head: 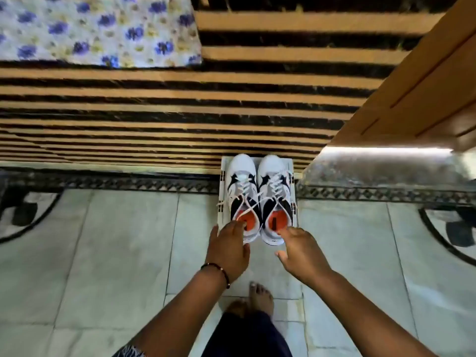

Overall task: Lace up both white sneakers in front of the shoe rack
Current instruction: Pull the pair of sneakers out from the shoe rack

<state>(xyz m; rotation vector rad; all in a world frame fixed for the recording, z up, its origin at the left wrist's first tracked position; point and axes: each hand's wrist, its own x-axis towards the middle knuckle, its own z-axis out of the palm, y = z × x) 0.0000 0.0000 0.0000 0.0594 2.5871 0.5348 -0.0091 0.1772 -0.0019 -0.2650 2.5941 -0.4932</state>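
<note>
A person bends over two white sneakers, the left sneaker point(240, 197) and the right sneaker point(275, 197), which stand side by side and touching on a white board point(223, 191) laid on the tiled floor point(116, 253), toes against the foot of a slatted wooden shoe rack point(180, 99). The left hand point(229, 247) reaches the heel end of the left sneaker, its fingers point(238, 225) close together and curled at the collar beside the orange insole; whether they pinch a lace cannot be told. The right hand point(300, 251) hovers at the heel of the right sneaker, forefinger extended toward the opening, the other fingers loosely curled and gripping nothing visible. Both shoes appear threaded through the lower eyelets, but the white laces point(244, 202) trail loose across the tongues and over the board's left edge, with no bow visible, so by this view the work is near its start: tightening and tying on both shoes remain. Counted: two sneakers, two hands, one board, one bare foot point(260, 297), one beaded bracelet point(219, 270) on the left wrist, one floral cloth point(98, 29) atop the rack.
</note>
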